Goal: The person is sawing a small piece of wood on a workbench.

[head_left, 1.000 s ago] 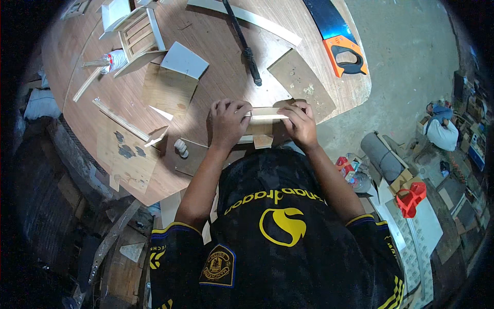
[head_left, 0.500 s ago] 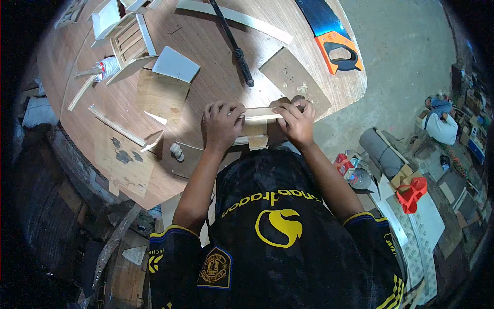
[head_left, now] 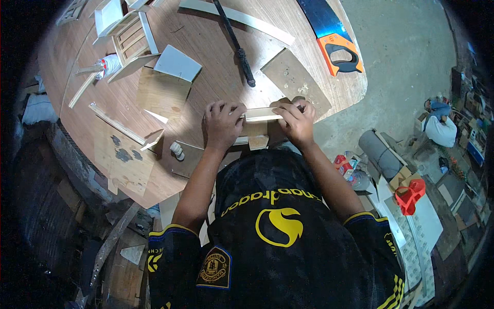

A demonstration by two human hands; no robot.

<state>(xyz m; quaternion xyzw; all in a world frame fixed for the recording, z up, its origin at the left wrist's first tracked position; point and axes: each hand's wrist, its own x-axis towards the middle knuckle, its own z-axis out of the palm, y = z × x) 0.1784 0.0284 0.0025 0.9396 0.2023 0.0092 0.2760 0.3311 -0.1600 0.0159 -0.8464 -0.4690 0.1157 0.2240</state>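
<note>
our left hand (head_left: 223,124) and right hand (head_left: 297,123) grip a pale wooden piece (head_left: 261,115) near its ends; we seem to be steadying it, and the next move calls for even pressure.

Held wood strip (head_left: 261,118): pale cream
Table (head_left: 208,38): brown, streaked grain
Saw (head_left: 332,41), table's right edge: blue blade, orange-and-black handle
Stained board (head_left: 123,167), lower-left table edge: tan, dark blotches
Shirt (head_left: 309,242): black, yellow stripes

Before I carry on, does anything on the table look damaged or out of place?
Yes: at left on the table, dark blotches mark the thin pale board, as if stained; the cause is unclear. The wood held by left hand and right hand shows no obvious damage.
</note>
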